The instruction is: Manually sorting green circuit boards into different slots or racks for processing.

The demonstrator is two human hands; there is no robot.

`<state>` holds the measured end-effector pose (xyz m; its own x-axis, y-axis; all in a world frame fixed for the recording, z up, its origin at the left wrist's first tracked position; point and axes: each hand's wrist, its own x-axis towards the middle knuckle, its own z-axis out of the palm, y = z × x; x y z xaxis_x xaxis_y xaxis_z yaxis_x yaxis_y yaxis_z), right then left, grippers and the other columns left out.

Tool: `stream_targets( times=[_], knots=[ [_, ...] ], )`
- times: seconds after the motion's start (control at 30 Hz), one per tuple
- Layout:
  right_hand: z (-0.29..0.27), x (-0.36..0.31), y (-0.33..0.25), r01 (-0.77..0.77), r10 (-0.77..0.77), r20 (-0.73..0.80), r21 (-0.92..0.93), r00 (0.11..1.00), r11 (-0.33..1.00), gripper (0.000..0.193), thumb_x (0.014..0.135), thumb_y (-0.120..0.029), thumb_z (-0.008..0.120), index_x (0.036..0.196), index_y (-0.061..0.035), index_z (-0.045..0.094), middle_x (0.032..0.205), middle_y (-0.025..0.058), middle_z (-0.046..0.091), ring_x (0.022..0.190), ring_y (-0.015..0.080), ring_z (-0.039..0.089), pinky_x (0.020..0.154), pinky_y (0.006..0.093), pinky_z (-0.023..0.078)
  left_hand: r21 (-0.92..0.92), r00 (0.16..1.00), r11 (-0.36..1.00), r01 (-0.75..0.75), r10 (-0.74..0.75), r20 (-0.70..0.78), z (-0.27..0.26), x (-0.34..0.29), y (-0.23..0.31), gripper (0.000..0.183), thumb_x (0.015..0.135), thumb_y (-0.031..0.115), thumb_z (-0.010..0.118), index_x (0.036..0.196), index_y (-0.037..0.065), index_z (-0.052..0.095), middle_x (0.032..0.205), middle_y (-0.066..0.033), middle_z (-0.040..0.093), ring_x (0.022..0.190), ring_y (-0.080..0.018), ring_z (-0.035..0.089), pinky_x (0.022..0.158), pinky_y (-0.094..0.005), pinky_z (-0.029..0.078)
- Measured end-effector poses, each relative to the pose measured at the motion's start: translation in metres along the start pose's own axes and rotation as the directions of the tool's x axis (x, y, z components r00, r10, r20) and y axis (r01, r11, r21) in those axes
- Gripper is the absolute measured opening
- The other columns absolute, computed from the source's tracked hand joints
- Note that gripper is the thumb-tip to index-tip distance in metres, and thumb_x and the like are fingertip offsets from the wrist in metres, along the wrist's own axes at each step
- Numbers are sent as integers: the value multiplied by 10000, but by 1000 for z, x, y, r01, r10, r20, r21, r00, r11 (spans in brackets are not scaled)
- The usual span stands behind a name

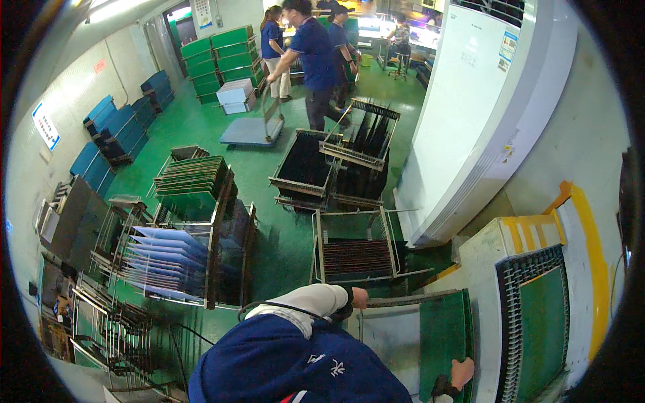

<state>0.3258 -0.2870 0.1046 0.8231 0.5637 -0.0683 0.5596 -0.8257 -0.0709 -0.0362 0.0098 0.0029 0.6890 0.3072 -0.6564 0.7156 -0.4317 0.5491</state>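
Note:
A rectangular metal frame (415, 299) is in front of me at the lower right, with a pale grey area (393, 339) on its left and a green board (440, 336) on its right. My left hand (360, 297) is closed at the frame's far left corner; its fingers are partly hidden. By the right edge of the green board, my right hand (462, 373) is closed with its fingers curled, and what lies inside them is hidden. Dark bands circle both wrists.
Slotted metal racks (356, 242) and black bins (302, 161) stand ahead. Racks of bluish boards (168, 258) fill the left. A tall white cabinet (463, 107) and a yellow-taped machine (531, 232) border the right. Beyond, a person (312, 60) handles a blue trolley (252, 131).

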Motion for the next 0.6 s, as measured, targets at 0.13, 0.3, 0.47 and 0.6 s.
stream_targets(
  times=[0.13,0.3,0.47,0.6],
  knots=[
    [-9,-4,-10,-38,38,-14,-9,999,999,388,590,-204,754,886,-3,604,906,186,608,867,349,581,715,420,465,202,996,978,-48,32,84,0,17,-7,329,836,299,515,930,-9,583,771,-120,606,608,-227,590,493,-352,484],
    [-11,-4,-12,-103,102,12,26,995,994,368,595,-191,750,883,-8,609,899,177,615,858,342,588,711,412,467,115,991,993,29,-44,126,-11,-8,10,310,833,276,518,918,-15,585,740,-113,600,558,-211,578,485,-338,485],
    [-1,-1,-6,-77,76,-47,-11,996,997,380,593,-176,742,889,16,603,902,186,608,850,347,586,715,412,467,50,999,999,-8,6,38,-7,-3,3,312,832,269,516,714,-13,579,630,-101,570,500,-214,551,464,-341,472],
    [-22,-6,-23,-114,114,7,-11,993,993,400,593,-161,730,918,33,600,939,203,598,862,356,583,725,412,469,82,993,991,-106,100,68,-24,-27,20,362,835,275,519,613,-10,549,540,-91,527,484,-210,545,449,-343,446]
  ],
)
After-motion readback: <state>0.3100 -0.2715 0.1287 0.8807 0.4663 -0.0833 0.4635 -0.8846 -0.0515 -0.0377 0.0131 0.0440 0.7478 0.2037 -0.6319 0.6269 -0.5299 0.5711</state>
